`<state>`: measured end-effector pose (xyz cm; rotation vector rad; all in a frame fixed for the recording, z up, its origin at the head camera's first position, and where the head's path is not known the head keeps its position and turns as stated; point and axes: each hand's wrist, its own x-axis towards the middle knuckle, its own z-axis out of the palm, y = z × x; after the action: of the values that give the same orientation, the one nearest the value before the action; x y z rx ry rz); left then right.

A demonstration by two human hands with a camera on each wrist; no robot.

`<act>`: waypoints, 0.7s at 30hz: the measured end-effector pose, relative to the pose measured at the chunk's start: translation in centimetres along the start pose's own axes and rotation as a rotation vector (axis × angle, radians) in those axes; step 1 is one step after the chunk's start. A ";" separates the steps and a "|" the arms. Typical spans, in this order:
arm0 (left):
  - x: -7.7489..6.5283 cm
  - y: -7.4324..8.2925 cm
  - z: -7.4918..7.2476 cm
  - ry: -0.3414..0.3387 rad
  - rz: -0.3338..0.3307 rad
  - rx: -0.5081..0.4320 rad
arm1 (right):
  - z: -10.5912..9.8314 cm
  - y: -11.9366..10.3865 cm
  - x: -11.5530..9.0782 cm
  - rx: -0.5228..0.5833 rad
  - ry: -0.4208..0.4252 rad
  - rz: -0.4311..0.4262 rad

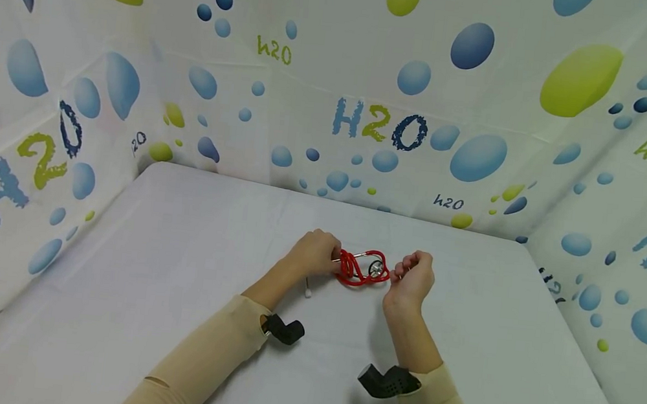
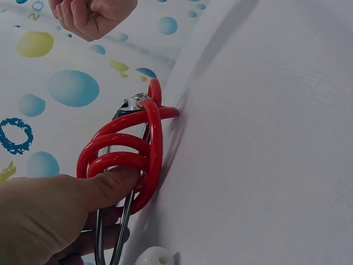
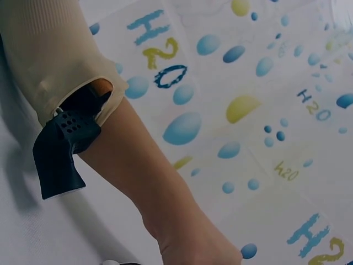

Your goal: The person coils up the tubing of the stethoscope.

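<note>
A stethoscope (image 1: 355, 284) has its red tubing wound into loops, with its round metal chest piece (image 1: 376, 269) at the right end. My left hand (image 1: 316, 253) grips the left end; in the left wrist view the thumb (image 2: 118, 185) presses the lower red loops against the metal ear tubes (image 2: 126, 218). One white ear tip (image 1: 308, 293) hangs below that hand. Just right of the chest piece is my right hand (image 1: 412, 281), raised with curled fingers; the left wrist view shows it apart from the tubing. The right wrist view shows the left forearm, not the right hand's fingers.
A white-covered table (image 1: 227, 232) lies under both hands. Behind it and at the sides hangs a white curtain (image 1: 311, 90) with blue and green drops and H2O lettering. Black wrist cameras (image 1: 286, 330) stick out from both beige sleeves (image 1: 210, 347).
</note>
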<state>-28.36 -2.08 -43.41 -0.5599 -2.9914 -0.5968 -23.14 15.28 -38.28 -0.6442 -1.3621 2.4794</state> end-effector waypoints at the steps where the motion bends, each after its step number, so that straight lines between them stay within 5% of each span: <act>1: 0.0 0.0 0.0 0.001 0.000 0.002 | 0.0 0.0 0.0 -0.001 0.000 -0.001; 11: -0.1 -0.3 -0.3 0.007 0.005 -0.039 | 0.1 0.1 0.0 -0.002 -0.001 0.003; 21: -0.5 -0.5 -1.3 -0.098 0.031 -0.037 | -0.1 0.2 0.1 -0.012 -0.010 -0.005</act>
<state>-28.09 -3.14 -42.48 -0.6555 -3.0625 -0.6424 -23.14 15.28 -38.49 -0.6310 -1.3819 2.4760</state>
